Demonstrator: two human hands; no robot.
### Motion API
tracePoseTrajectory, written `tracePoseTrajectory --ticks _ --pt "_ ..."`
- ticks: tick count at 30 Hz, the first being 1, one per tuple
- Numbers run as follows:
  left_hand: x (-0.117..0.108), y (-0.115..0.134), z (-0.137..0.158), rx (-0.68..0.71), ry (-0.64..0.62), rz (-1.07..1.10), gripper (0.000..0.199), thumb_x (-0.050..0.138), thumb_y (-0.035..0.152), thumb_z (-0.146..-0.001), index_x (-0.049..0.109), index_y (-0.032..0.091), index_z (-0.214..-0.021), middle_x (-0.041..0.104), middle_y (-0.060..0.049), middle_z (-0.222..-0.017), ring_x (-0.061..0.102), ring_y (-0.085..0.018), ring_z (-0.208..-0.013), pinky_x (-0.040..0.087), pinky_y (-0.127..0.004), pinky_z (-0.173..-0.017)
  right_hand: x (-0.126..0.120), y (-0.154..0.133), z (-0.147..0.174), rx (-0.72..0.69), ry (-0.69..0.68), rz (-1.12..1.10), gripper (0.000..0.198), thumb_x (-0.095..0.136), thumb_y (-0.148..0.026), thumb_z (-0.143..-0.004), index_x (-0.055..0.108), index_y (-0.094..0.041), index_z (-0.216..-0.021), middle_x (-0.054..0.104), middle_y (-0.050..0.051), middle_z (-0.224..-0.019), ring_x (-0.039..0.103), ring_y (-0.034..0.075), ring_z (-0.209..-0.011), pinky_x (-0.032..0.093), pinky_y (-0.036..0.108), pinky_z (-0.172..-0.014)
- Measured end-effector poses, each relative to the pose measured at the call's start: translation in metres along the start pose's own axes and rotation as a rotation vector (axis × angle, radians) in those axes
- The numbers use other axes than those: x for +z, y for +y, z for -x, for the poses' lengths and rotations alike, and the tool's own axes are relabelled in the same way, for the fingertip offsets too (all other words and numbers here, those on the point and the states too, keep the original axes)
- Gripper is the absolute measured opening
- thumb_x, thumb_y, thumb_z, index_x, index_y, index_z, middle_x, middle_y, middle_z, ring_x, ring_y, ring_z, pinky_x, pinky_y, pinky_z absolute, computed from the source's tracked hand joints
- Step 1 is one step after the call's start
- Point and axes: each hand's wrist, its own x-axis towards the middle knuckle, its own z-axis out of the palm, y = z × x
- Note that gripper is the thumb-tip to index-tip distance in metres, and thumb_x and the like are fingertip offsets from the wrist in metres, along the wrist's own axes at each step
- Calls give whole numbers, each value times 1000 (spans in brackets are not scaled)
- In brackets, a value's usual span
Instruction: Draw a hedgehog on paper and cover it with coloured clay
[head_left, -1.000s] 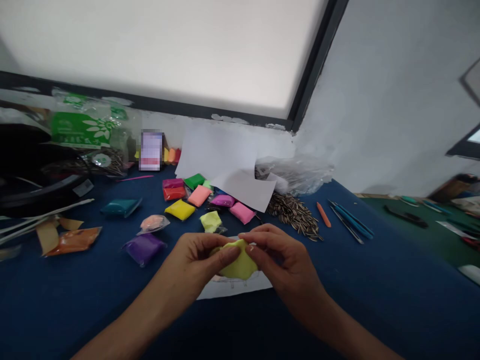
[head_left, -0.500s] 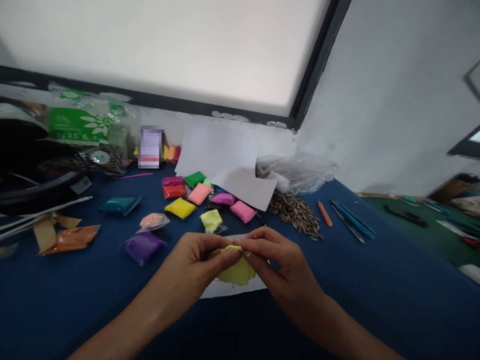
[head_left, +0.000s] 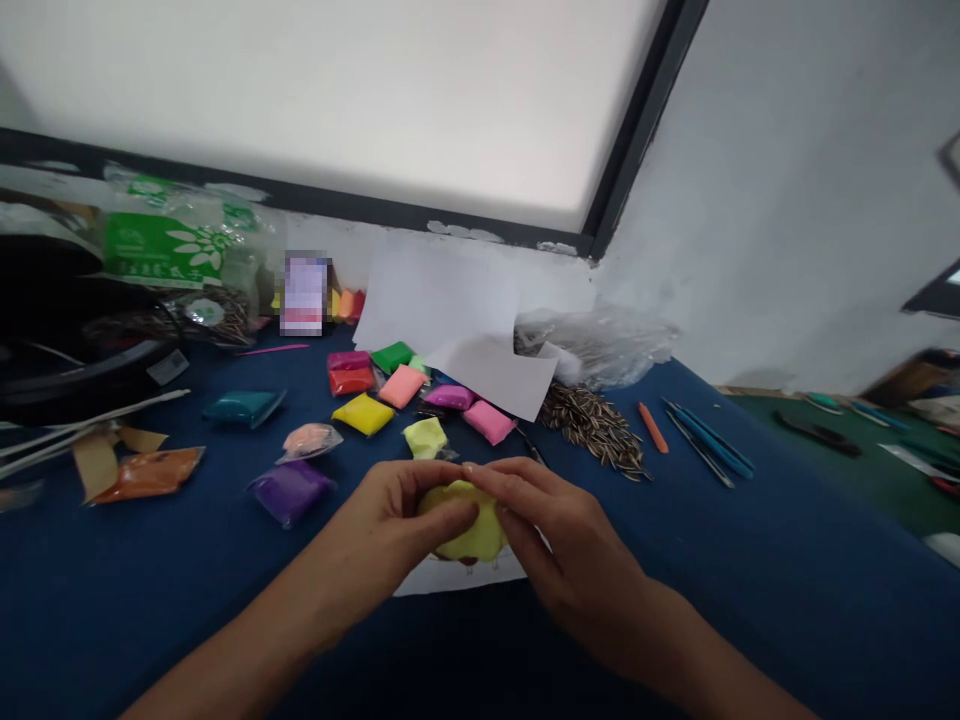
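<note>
Head view: I have both bare hands near the bottom middle of my feed, with a soft yellow piece between them, above a sheet with drawn marks. The left hand is clamped on that piece, thumb across its near face and fingers behind. The right hand touches its upper and right edges; I cannot tell whether thumb and fingers are pinching it there. The hands block much of the sheet from me.

Just beyond the fingertips lies a pale yellow lump on clear wrap, the nearest thing in the way. Behind it crowd coloured packets: yellow, salmon and pink. To the left I see a purple packet, a wrapped peach lump, a teal packet and an orange packet.

Right of the packets, a heap of seeds spreads towards an orange stick and blue-handled tools. Blank white papers lean at the wall, overhanging the rear packets, with a crumpled clear bag beside them.
</note>
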Motion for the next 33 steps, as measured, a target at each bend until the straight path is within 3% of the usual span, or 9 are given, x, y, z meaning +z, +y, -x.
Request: tracePoseTrajectory --ticks 3,7,10,13,18,27,33 --pt "-1 1 0 27 18 25 31 83 44 -73 81 22 -94 78 -2 -86 67 -21 -82 49 -27 -70 -1 -3 1 82 55 -25 34 51 -20 -101 59 -20 -134 69 9 -120 68 19 -100 55 33 -85" --pt "-2 1 1 75 90 -25 26 81 47 -75 80 21 -79 74 -1 -75 63 -19 -73 46 -25 -64 -1 -7 1 232 61 -94 14 61 -30 -96 66 -17 -99 70 2 -82 63 14 -68 49 25 -60" --pt "-2 0 2 58 88 -57 32 80 51 -74 76 19 -77 69 -1 -72 59 -18 -70 44 -25 -62 0 -6 -1 254 3 -161 15 64 -28 -94 65 -18 -83 64 -2 -69 58 12 -62 44 24 -57" --pt "-1 0 3 37 62 -91 38 77 54 -76 72 17 -78 65 0 -72 57 -17 -69 42 -25 -61 3 -3 -1 240 -1 -179 14 63 -23 -93 66 -18 -80 63 -3 -69 56 11 -61 43 23 -57" --pt "1 1 3 43 61 -105 39 75 54 -77 69 16 -78 63 1 -71 55 -16 -68 40 -25 -61 4 -3 -1 246 49 -162 10 64 -26 -92 70 -19 -91 66 -2 -75 58 12 -64 45 24 -59" --pt "1 -2 -1 22 69 -177 41 75 56 -73 64 17 -72 58 2 -66 51 -16 -63 35 -26 -58 4 2 -3 211 -4 -121 25 55 -25 -98 66 -18 -76 59 -3 -66 50 12 -60 38 24 -56" --pt "0 -2 -1 33 73 -163 41 73 58 -77 68 17 -79 63 0 -72 57 -18 -69 40 -28 -63 7 2 -2 330 -1 -239 9 64 -24 -91 70 -18 -88 65 -1 -73 56 13 -64 43 25 -59"
